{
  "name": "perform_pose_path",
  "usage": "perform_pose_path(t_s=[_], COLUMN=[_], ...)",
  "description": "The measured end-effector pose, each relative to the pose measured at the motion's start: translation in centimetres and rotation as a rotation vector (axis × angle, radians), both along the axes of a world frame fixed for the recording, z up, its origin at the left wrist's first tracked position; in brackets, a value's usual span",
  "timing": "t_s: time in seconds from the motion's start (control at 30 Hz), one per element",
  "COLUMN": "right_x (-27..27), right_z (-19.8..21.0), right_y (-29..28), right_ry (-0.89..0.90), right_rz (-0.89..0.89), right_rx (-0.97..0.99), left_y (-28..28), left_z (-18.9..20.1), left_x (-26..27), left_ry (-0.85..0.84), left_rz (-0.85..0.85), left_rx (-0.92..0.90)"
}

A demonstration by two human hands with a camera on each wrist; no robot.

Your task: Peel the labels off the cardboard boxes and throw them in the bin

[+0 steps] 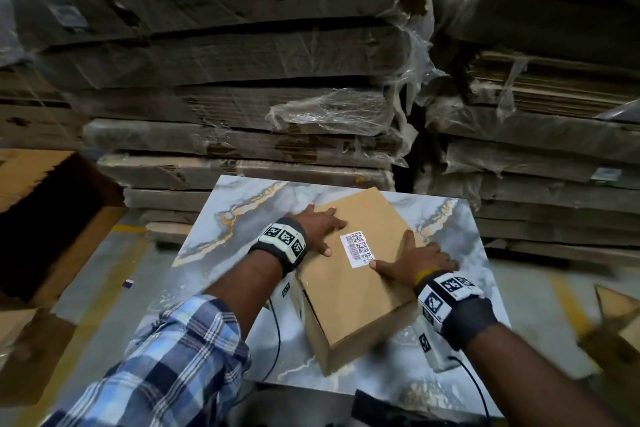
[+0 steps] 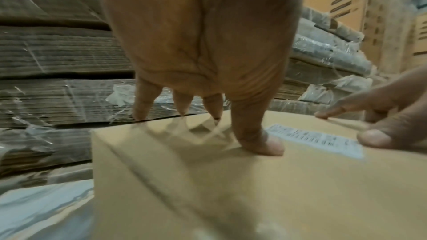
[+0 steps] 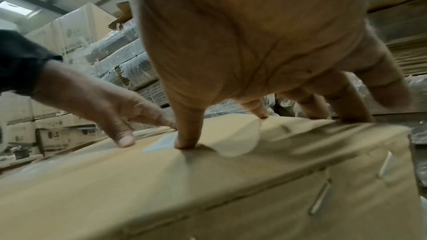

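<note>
Head view shows both hands, left (image 1: pixel 320 225) and right (image 1: pixel 417 262), flat and open-fingered on the stiff cardboard box (image 1: pixel 356 284); its thin label (image 1: pixel 357 249) probably lifts best from a corner.

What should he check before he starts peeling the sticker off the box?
1. Box lies flat on the table: ok.
2. Sticker faces up and is uncovered: ok.
3. Left hand presses flat on the box to steady it: ok.
4. Right hand has its thumb at the sticker's near corner: ok.
5. A corner is already lifted to grab: not ok, it looks flat.
6. Bin is close by: cannot tell, none identifiable.
</note>
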State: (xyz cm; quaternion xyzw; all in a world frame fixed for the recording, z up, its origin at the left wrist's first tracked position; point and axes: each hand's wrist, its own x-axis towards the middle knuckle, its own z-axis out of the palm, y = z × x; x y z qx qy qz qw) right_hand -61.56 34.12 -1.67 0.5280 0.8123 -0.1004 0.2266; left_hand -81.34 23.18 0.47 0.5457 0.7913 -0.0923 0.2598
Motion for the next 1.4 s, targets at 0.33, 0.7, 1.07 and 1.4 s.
perform_pose_path(t_s=[0.33,0.7,1.07,1.4], right_x=[-3.7,-5.5,-5.8,-5.3], right_z=[2.5,1.2,1.0,1.0], right_y=[-0.1,0.7,0.6,0.4], right_ry=[0.484,0.293,0.299,0.311], right_rz=[0.439,0.525,0.509,0.516], right_rx=[-0.032,-0.040,-0.052,-0.046], left_y=[-0.9,-0.9,-0.9,-0.8], left_z=[-1.3,-1.7,-1.5,-1.4], left_x=[0.3,-0.2,0.6,0.7], left_ry=[-0.008,-0.009,-0.001,0.011], left_rz=[0.100,0.110,0.162,0.162], left_rx=[-0.015,-0.065,-0.054,-0.052])
